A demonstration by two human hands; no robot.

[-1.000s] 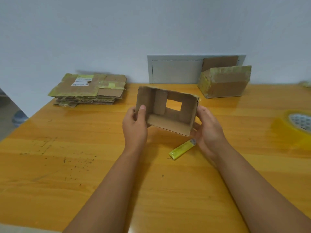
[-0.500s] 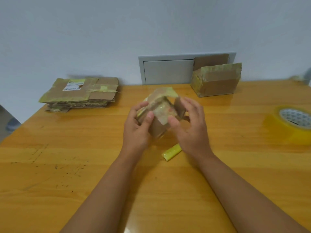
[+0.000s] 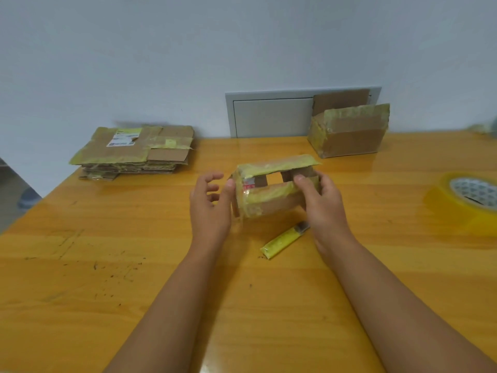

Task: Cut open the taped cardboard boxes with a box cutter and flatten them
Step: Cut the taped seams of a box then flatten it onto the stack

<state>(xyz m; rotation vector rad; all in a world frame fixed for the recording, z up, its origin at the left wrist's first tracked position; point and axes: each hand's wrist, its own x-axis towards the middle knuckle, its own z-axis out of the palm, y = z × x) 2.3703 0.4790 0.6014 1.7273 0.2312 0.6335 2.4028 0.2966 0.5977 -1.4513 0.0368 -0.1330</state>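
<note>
Fingers (image 3: 305,184) of the right hand (image 3: 321,203) curl over the right end of a small taped cardboard box (image 3: 271,189), thumb on its near face, holding it just above the surface (image 3: 161,265). On the other side, the left hand (image 3: 209,203) is loosely spread, its fingers relaxed and apart, with only the thumb tip touching the box's left edge. Yellowish tape wraps the box's top and front, and a gap in its near side shows the brown inner flaps. A yellow box cutter (image 3: 285,239) lies on the surface just in front of the box, beside the right wrist, angled up to the right. Far left, against the wall, sits a stack of flattened cardboard (image 3: 134,152) with a shipping label on top. A second taped box (image 3: 349,133), one flap raised, stands at the back right in front of a grey wall panel (image 3: 269,114). Off at the right edge lies a roll of clear packing tape (image 3: 468,197).
</note>
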